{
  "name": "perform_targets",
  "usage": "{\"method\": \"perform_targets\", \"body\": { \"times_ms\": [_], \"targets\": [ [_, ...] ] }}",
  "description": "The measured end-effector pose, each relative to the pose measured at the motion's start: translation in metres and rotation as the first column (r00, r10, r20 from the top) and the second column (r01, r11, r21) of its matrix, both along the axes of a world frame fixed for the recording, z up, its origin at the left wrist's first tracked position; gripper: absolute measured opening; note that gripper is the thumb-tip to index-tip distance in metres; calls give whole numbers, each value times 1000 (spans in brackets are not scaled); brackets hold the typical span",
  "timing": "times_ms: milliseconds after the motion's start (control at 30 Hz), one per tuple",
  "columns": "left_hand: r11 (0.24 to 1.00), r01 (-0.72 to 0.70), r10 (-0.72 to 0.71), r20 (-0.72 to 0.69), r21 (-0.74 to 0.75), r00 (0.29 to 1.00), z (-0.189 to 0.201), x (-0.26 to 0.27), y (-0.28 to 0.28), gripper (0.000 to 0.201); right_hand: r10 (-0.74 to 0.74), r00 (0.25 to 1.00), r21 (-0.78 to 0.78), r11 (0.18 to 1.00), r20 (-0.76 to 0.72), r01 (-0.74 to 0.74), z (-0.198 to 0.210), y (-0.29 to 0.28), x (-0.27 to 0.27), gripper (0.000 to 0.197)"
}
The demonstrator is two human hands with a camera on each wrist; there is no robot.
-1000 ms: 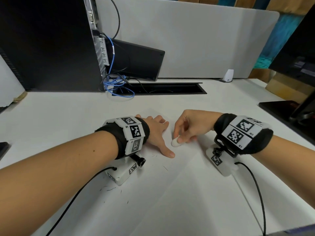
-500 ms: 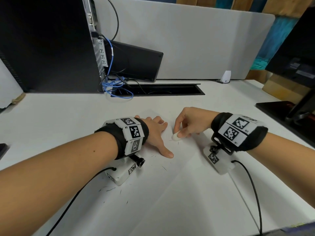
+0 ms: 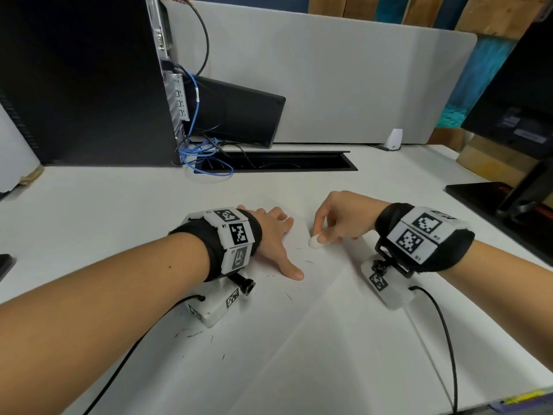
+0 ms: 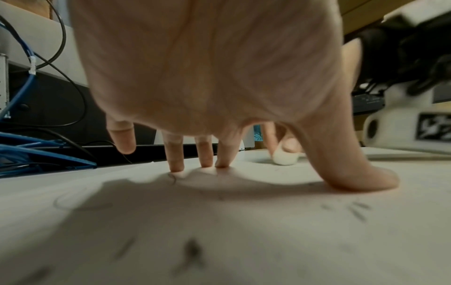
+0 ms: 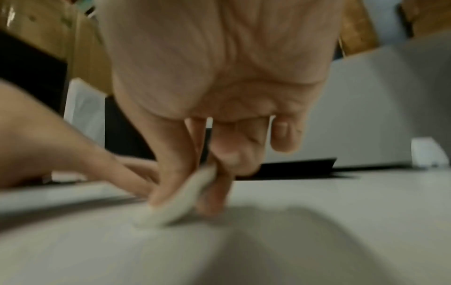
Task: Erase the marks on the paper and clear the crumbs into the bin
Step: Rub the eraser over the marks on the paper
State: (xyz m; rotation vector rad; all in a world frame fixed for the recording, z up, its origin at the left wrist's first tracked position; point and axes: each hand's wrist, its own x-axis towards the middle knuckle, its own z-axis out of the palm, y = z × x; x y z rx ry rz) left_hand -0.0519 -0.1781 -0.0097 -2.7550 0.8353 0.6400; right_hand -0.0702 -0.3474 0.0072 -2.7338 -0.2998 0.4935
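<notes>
Pinched in her right hand [image 3: 338, 218], the eraser [image 3: 314, 242] touched the paper [image 3: 299, 339]; left hand [image 3: 273, 235] pressed flat, holding nothing; short, light strokes seemed wisest

right hand [image 3: 341, 218] with eraser [image 3: 314, 242] slid up and right in frame, away from left thumb; a few new dark crumbs [image 3: 308, 261] show where it rubbed

White desk [image 3: 89, 223]: sheet of paper [image 3: 299, 339] lies flat at front centre, dark crumbs [image 3: 191, 333] scattered on it. Black computer tower [image 3: 83, 85] stands rear left, blue cables [image 3: 206, 163] beside it. Monitor base [image 3: 478, 193] sits right.
</notes>
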Motion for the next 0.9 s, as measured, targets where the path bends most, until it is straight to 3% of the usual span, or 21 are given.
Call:
{"method": "perform_targets", "body": {
  "times_ms": [167, 300, 467, 700, 833, 900],
  "targets": [
    [1000, -1, 1, -1, 2, 1000, 1, 0, 0, 113, 29, 998, -25, 999, -56, -30, 1, -5, -2, 10],
    [1000, 4, -4, -12, -15, 1000, 2, 0, 1, 111, -93, 986, -55, 993, 138, 101, 4, -15, 9, 10],
    [995, -21, 15, -62, -97, 998, 2, 7, 9, 109, -55, 994, 87, 995, 97, 47, 8, -5, 17, 13],
    [996, -33, 31, -27, -77, 999, 3, 6, 9, 109, 65, 993, 82, 995, -97, -57, -1, 5, 14, 13],
    [997, -37, 35, -29, -72, 999, 3, 6, 9, 109, 25, 1000, 49, 998, 15, -26, 0, 5, 17, 13],
    [997, -40, 39, -24, -65, 999, 2, 7, 9, 109, 91, 993, 40, 995, -81, -88, 4, 10, 13, 12]
  ]
}}
